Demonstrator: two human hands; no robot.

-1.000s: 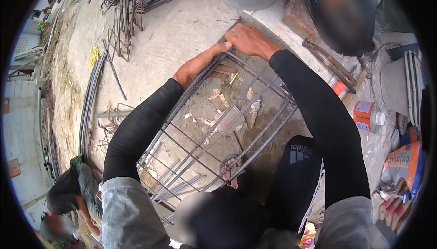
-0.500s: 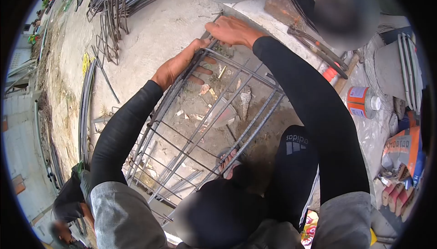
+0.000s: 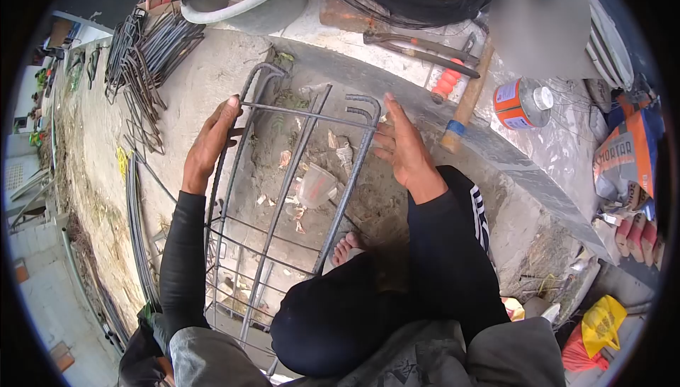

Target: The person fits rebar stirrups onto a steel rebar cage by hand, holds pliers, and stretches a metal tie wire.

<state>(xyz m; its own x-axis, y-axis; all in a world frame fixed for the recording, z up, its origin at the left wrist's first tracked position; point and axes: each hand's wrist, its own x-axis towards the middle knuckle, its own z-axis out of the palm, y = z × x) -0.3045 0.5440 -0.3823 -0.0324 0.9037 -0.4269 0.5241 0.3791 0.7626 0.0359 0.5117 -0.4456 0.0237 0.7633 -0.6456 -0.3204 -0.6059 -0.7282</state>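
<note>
A rebar cage (image 3: 285,187) of long ribbed bars tied with thin stirrups stretches from between my knees toward the kerb, its far bar ends bent into hooks. My left hand (image 3: 211,139) is at the far left corner, fingers curled round the left-hand bars and thumb near the end stirrup (image 3: 304,113). On the opposite side my right hand (image 3: 409,152) is open, fingers apart, with its fingertips close to the right-hand hooked bars; whether they touch is unclear. Below the cage, a crushed clear plastic cup (image 3: 316,186) lies on the dirt.
Long-handled cutters (image 3: 418,53), a wooden-handled tool (image 3: 467,97) and an orange-labelled can (image 3: 520,104) lie beyond my right hand. A wire coil (image 3: 418,8) and a large tub (image 3: 230,12) stand at the back. Bent stirrups (image 3: 152,50) are piled at the left.
My hands were together at the cage's far corner; now they are apart on either side. The right hand has let go and opened. The view has shifted, and the cage's hooked ends show.
</note>
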